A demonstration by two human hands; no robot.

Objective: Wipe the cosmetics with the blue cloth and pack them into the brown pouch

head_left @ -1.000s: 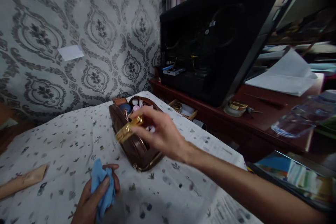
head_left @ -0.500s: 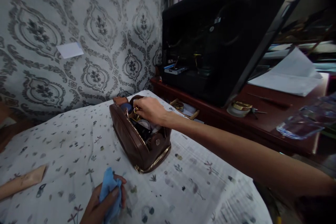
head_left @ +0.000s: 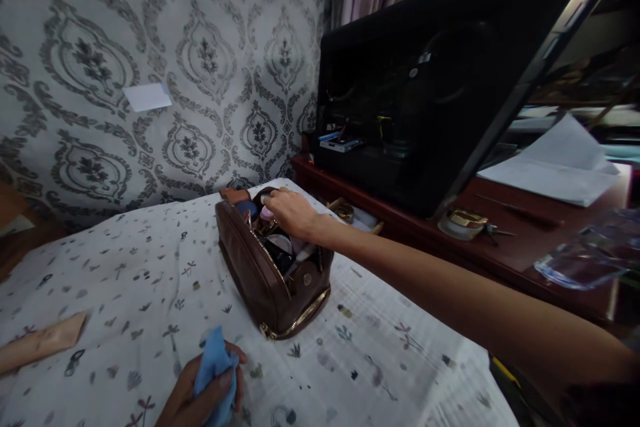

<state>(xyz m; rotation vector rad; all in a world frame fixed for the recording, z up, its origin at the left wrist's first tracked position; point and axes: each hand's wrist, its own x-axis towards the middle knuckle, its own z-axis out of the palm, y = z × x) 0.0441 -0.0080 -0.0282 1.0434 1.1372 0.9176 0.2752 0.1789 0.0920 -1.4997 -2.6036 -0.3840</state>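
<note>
One brown bag (head_left: 249, 270), two hands (head_left: 293, 213) (head_left: 187, 395) and one blue cloth (head_left: 214, 365) near it, one tan tube (head_left: 45, 343) to its left

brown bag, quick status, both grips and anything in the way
Left grip holding blue cloth. Right grip at far end of open brown bag, hold unclear. Brown bag standing on white printed sheet. Right grip partly blocks view inside.

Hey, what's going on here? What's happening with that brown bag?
A person has their right hand at the open top of the brown bag, near its far end; I can't tell whether it grips anything. Small things are packed inside, including a pink one. The left hand holds a crumpled blue cloth in front of the bag. A tan tube lies off to the left on the white patterned cover.
</note>
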